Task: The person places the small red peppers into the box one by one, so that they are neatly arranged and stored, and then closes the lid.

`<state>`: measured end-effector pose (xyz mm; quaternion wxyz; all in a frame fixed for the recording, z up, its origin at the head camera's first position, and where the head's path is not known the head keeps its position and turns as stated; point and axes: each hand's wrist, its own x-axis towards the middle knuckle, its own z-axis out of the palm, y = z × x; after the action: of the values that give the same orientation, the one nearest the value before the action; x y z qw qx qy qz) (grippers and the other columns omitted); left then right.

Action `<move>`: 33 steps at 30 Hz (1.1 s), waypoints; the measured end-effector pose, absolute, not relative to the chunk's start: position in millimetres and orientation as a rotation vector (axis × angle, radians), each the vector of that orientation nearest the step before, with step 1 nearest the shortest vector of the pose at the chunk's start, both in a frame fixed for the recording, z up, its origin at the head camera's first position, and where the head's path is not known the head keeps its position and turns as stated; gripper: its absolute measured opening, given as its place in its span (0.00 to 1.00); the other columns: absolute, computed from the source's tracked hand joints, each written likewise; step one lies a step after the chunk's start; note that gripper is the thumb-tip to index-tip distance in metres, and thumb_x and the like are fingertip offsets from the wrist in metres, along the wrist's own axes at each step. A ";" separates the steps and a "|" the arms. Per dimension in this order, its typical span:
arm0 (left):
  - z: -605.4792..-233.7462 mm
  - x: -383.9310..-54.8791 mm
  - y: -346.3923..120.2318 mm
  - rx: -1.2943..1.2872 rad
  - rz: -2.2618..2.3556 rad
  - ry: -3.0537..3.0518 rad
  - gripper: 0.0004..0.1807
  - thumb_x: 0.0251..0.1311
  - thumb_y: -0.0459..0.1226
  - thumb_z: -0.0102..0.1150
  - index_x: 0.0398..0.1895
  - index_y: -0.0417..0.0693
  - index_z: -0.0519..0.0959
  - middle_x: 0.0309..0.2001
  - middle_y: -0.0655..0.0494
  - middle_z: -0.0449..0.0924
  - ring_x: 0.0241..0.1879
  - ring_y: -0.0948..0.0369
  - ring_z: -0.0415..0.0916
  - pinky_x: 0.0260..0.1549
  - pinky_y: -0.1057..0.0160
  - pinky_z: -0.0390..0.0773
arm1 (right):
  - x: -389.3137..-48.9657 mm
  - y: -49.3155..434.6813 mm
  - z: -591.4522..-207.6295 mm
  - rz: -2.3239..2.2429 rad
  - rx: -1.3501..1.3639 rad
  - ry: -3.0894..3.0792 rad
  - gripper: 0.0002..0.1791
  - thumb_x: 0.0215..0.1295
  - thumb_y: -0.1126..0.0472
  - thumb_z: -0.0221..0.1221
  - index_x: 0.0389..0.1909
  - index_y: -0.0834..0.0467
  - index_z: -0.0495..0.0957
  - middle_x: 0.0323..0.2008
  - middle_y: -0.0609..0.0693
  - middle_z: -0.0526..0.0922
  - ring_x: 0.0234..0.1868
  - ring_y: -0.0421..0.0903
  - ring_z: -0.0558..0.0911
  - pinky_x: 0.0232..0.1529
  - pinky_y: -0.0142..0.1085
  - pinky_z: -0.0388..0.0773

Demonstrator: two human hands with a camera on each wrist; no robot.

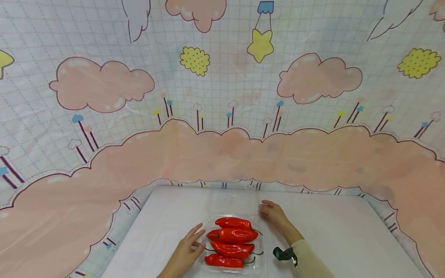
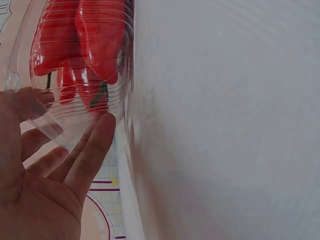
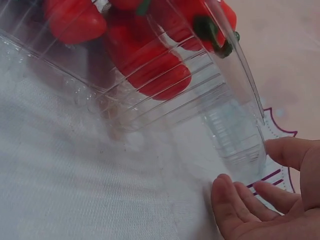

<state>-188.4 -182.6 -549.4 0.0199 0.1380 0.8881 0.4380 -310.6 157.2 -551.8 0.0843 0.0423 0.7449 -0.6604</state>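
Observation:
A clear plastic clamshell box [image 1: 260, 247] stands on the white table with its lid [image 1: 233, 201] folded back, away from me. Inside it several red peppers [image 1: 233, 235] with green stems lie crosswise in a column. My left hand [image 1: 185, 251] is at the box's left side, fingers extended along the ribbed wall; in the left wrist view its fingertips [image 2: 104, 125] touch the plastic. By the lid's right edge is my right hand [image 1: 274, 215], its fingers loosely bent. The right wrist view has the thumb [image 3: 285, 150] against the lid's edge and the other fingers below, apart from it.
The white table [image 1: 330, 227] extends to both sides of the box. Behind it hangs a cloth [image 1: 222, 154] printed with clouds and stars, which also runs down along the table's sides. A black strapped device [image 1: 285, 253] sits on my right wrist.

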 end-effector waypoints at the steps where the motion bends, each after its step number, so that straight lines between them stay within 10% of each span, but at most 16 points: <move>1: -549.3 -188.5 -182.4 0.425 1.360 2.752 0.27 0.65 0.38 0.59 0.66 0.39 0.71 0.74 0.42 0.60 0.38 0.68 0.81 0.38 0.69 0.85 | -310.6 157.4 -552.2 -1.968 0.117 2.219 0.28 0.69 0.61 0.55 0.65 0.72 0.66 0.52 0.66 0.80 0.42 0.45 0.80 0.52 0.41 0.83; 33: -548.1 -189.2 -179.0 0.408 1.358 2.764 0.27 0.65 0.37 0.59 0.66 0.39 0.71 0.74 0.42 0.60 0.38 0.68 0.81 0.37 0.72 0.84 | -316.3 161.0 -542.6 -2.066 0.031 2.102 0.26 0.71 0.65 0.54 0.68 0.64 0.65 0.62 0.68 0.75 0.54 0.54 0.83 0.54 0.43 0.83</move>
<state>-189.2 -179.0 -548.1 0.0177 0.1314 0.8896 0.4371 -316.3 161.0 -542.6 0.0966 0.0104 0.7098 -0.6977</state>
